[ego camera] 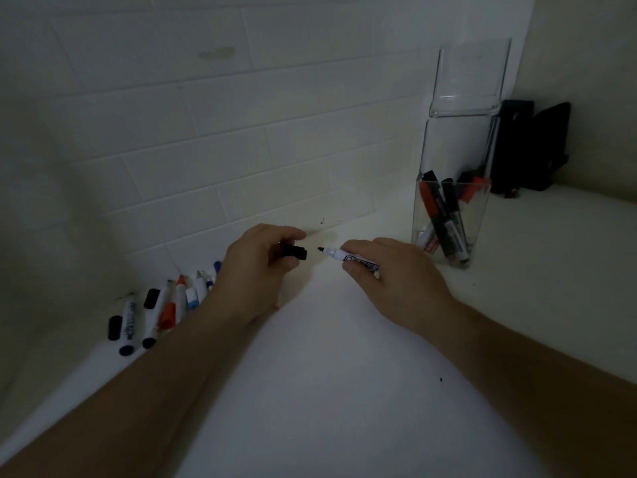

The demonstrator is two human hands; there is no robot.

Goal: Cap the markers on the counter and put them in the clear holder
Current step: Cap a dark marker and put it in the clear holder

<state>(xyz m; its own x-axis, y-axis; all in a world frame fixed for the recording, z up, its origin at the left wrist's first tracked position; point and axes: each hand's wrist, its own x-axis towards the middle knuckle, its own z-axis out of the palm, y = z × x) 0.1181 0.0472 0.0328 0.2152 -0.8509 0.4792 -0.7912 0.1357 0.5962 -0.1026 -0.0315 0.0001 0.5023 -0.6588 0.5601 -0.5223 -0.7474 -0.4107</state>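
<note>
My left hand point(256, 270) pinches a black cap point(295, 252) with its open end facing right. My right hand point(389, 276) grips a white marker point(348, 257) whose bare black tip points left at the cap, a small gap apart. Both hover over the white counter point(327, 374). The tall clear holder point(451, 215) stands at the right against the tiled wall, with several capped markers leaning inside. A heap of loose markers and caps point(165, 305) lies at the left by the wall, partly hidden behind my left forearm.
The tiled wall point(206, 132) runs along the back of the counter. Dark black objects point(527, 146) stand in the far right corner behind the holder. A small dark speck point(441, 379) sits on the counter near my right forearm.
</note>
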